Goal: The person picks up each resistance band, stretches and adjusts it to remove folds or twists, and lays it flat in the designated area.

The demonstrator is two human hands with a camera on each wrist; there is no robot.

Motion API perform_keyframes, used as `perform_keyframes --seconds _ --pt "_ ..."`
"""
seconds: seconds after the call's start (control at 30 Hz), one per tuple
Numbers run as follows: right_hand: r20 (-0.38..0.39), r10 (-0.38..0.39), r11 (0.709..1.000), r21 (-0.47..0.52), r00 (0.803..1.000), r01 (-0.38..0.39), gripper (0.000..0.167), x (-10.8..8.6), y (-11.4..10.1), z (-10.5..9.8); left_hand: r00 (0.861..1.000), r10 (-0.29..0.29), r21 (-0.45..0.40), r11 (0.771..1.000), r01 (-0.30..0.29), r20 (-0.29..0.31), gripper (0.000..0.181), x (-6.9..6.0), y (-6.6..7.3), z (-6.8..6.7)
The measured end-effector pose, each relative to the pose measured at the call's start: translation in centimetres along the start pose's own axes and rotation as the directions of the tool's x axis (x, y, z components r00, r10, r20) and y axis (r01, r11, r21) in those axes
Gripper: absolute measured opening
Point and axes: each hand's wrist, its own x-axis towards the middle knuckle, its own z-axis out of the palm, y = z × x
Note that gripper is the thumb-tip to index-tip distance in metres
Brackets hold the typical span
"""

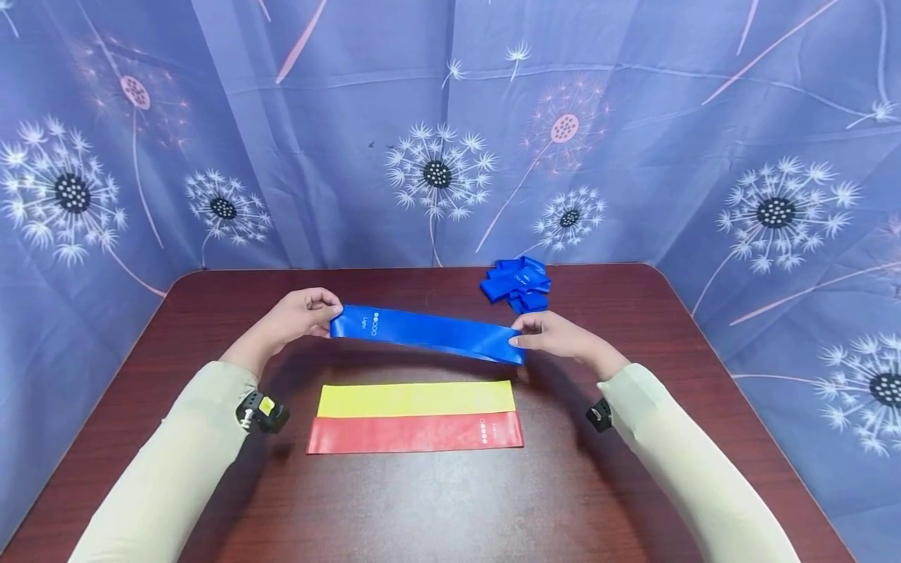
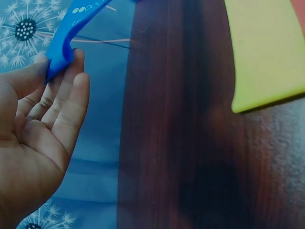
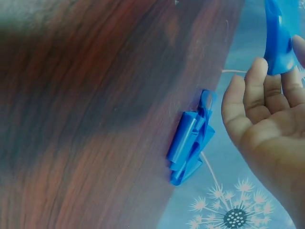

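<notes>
A flat blue resistance band [image 1: 429,332], printed "Light" near its left end, is held stretched out level above the table. My left hand [image 1: 303,319] pinches its left end between thumb and fingers; the left wrist view shows the blue band [image 2: 78,28] looped at that end. At the other end, my right hand [image 1: 556,338] pinches the band, slightly lower than the left. Below it on the table lie a yellow band [image 1: 415,399] and a red band [image 1: 415,434], flat and edge to edge, the red one nearer me.
Behind my right hand, a crumpled bundle of blue band [image 1: 517,283] lies near the far edge of the dark wooden table [image 1: 415,508]. A blue dandelion-print curtain [image 1: 338,156] hangs behind the table and along both sides.
</notes>
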Motion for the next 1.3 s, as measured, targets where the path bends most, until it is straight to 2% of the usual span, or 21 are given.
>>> perform_keyframes --seconds 0.2,0.37,0.53,0.67,0.8,0.93,1.07,1.2,1.3 --pt "-0.025 0.020 0.993 0.118 0.999 -0.017 0.018 0.3 0.0 0.1 0.999 -0.007 -0.028 1.000 0.009 0.053 0.036 -0.4 -0.7 0.0" --pt "-0.091 -0.012 0.984 0.177 0.996 0.028 0.024 0.5 -0.1 0.3 0.997 -0.005 -0.022 1.000 0.007 0.076 0.041 -0.7 -1.0 -0.2" --pt "-0.155 0.008 0.978 0.206 0.988 0.024 0.043 0.8 -0.2 0.5 0.999 -0.029 0.043 0.999 0.028 0.018 0.046 -1.0 -1.0 -0.1" --pt "-0.145 0.077 0.965 0.260 0.986 -0.037 0.051 1.0 -0.1 0.7 0.998 -0.061 0.074 0.995 0.063 -0.031 0.046 -1.1 -1.2 0.1" --pt "-0.106 0.156 0.942 0.316 0.982 -0.115 0.049 0.9 0.1 0.8 0.995 -0.085 0.042 0.995 0.088 -0.058 0.040 -1.2 -1.4 0.4" --pt "-0.095 0.220 0.920 0.352 0.971 -0.174 0.046 0.8 0.2 1.0 0.993 -0.095 -0.035 0.995 0.093 -0.066 0.039 -1.2 -1.7 0.5" --pt "-0.093 0.247 0.908 0.369 0.965 -0.197 0.044 1.0 0.4 1.3 0.992 -0.119 -0.073 0.991 0.116 -0.046 0.039 -1.4 -1.9 0.5" --pt "-0.100 0.244 0.900 0.395 0.965 -0.187 0.043 1.1 0.5 1.6 0.991 -0.133 -0.044 0.990 0.133 0.001 0.038 -1.6 -2.0 0.5" --pt "-0.102 0.258 0.889 0.415 0.961 -0.194 0.042 1.1 0.5 1.7 0.992 -0.119 -0.025 0.992 0.120 0.040 0.041 -1.7 -2.0 0.4"
